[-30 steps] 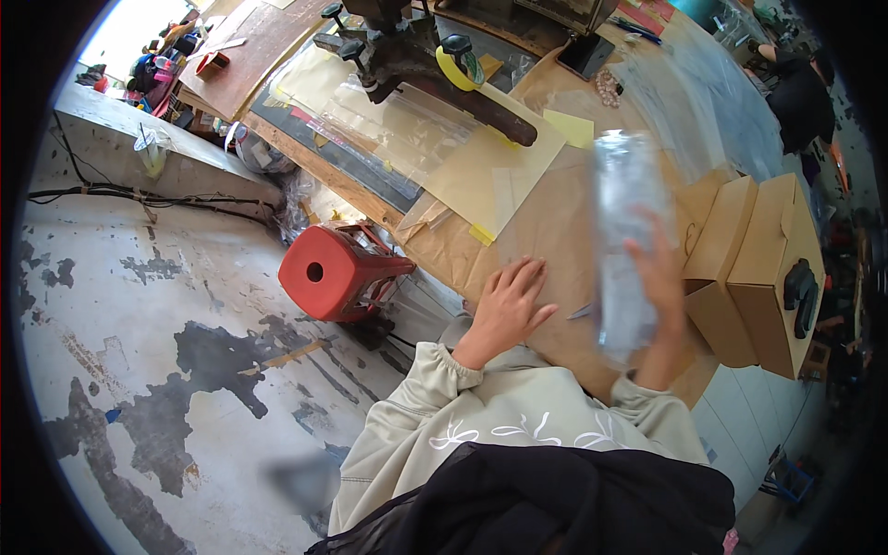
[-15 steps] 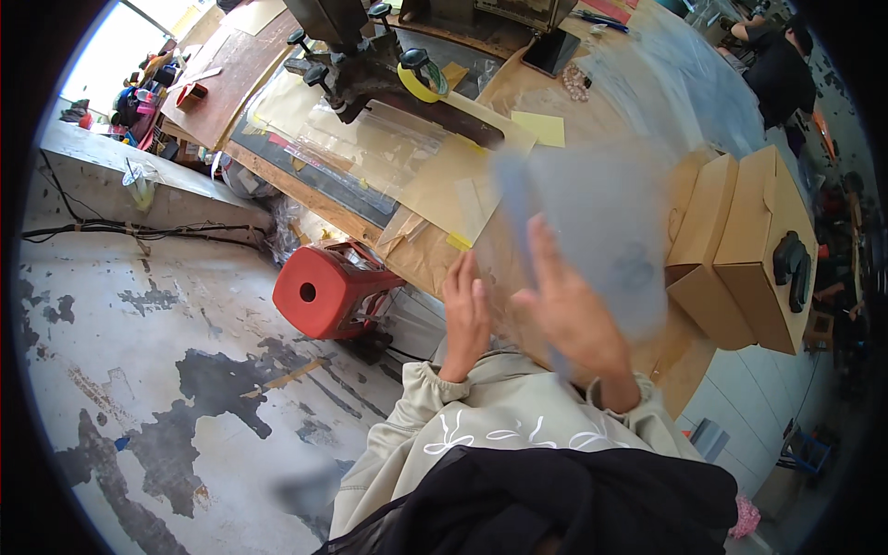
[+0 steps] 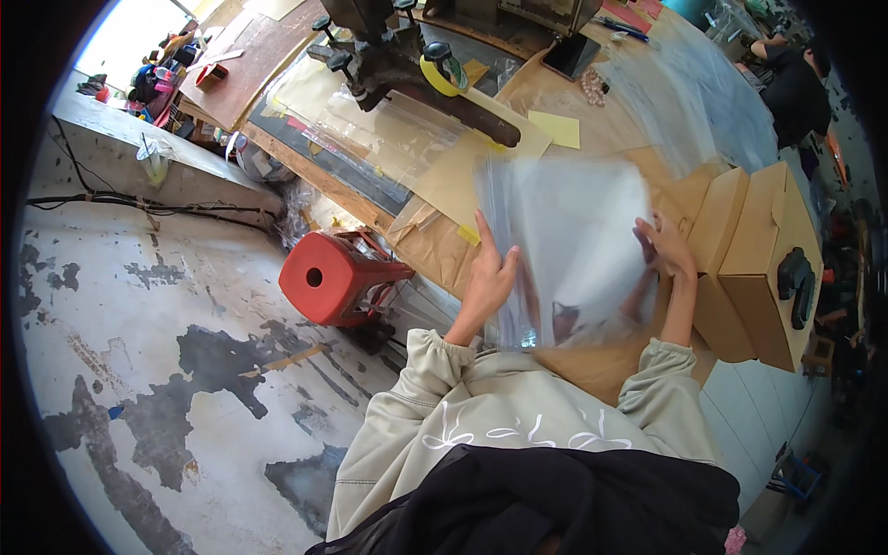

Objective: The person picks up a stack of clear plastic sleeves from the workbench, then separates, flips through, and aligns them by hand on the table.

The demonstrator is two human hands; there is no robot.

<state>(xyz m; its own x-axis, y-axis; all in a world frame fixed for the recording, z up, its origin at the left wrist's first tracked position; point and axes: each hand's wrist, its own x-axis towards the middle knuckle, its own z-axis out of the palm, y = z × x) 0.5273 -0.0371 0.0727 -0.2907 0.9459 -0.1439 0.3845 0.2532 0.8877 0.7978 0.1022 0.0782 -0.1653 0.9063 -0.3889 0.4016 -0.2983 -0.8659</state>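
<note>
A stack of clear plastic sheets (image 3: 583,222) lies in front of me, glossy and reflecting light, with layered edges on its left side. My left hand (image 3: 490,282) rests along that left edge, fingers stretched out and thumb apart. At the right edge is my right hand (image 3: 668,248), its fingers bent but spread, the fingertips at the sheets and mirrored in them. Whether either hand pinches a sheet does not show. Brown paper (image 3: 606,365) covers the table under the stack.
A dark metal press (image 3: 407,69) with black knobs and a yellow tape roll (image 3: 444,69) stands ahead. Cardboard boxes (image 3: 754,250) sit at right, a red stool (image 3: 324,277) at left. A phone (image 3: 569,55) lies at the back; a person (image 3: 795,92) works far right.
The blurred plastic stack has come to rest lower and flatter on the table. My right hand has shifted from its left side to its right edge. My left hand has moved up against its left edge.
</note>
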